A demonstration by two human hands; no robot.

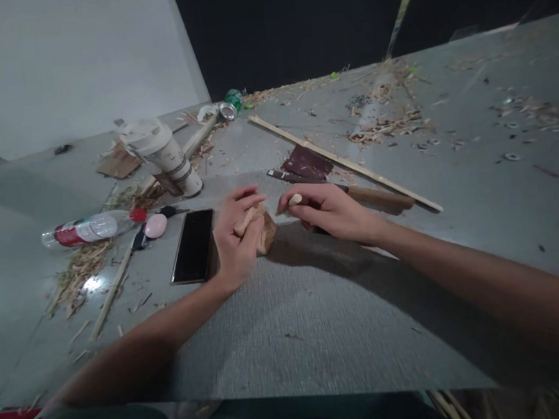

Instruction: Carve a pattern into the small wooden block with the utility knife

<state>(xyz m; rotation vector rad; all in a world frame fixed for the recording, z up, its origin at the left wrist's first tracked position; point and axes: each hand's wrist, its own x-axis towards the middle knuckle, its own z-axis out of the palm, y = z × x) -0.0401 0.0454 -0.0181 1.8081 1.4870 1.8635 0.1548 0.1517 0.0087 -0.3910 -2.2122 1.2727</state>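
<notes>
My left hand [240, 235] is closed around a small block of carved, light-brown wood [268, 239], holding it just above the table. The fingers are slightly blurred and cover much of the block. A short gap to the right, my right hand [331, 212] has its fingers curled round a slim tool with a pale, rounded wooden end [295, 199]. The rest of that tool is mostly hidden in the grip. Behind the right hand lies a knife-like tool with a brown wooden handle [380, 197], near a dark red-brown sheet [307, 163].
A phone [193, 247] lies left of my left hand. Farther left are a plastic bottle [94, 228], a pink egg-shaped object [155, 226] and a white cup [166, 155]. A long wooden stick [343, 160], a green can [231, 104] and scattered shavings [392, 126] lie beyond.
</notes>
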